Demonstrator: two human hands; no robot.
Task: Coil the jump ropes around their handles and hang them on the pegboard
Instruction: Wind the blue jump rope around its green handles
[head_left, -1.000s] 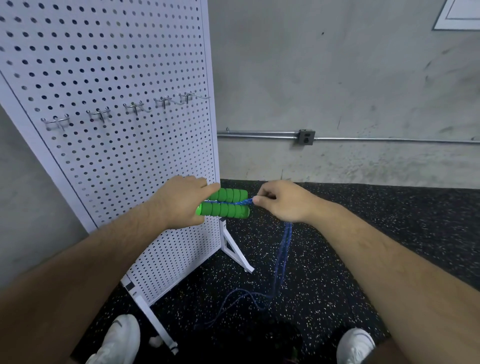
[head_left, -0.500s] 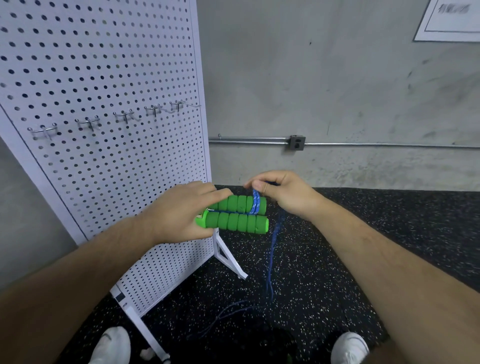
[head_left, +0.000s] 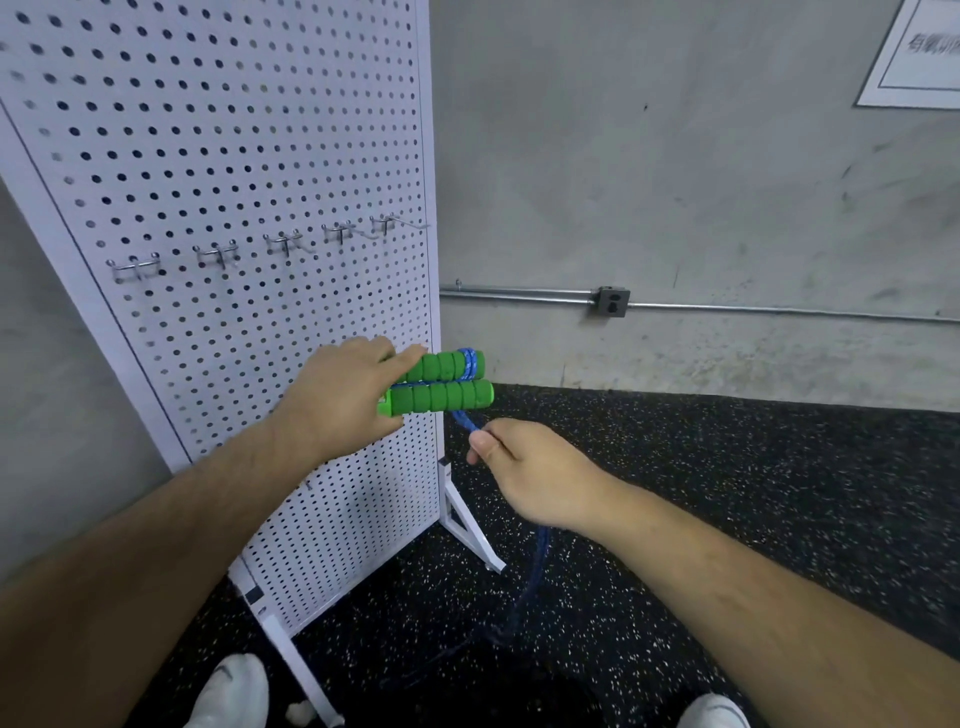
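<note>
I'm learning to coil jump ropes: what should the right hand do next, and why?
Probably carry the blue rope under the green handles and up around for another wrap: the left hand grips both handles, only a few turns sit near their ends, and the right hand pinches rope below them with much trailing to the floor.

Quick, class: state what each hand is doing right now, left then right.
Left hand: closed, gripping the two green handles together.
Right hand: closed, pinching the blue rope below the handles.
</note>
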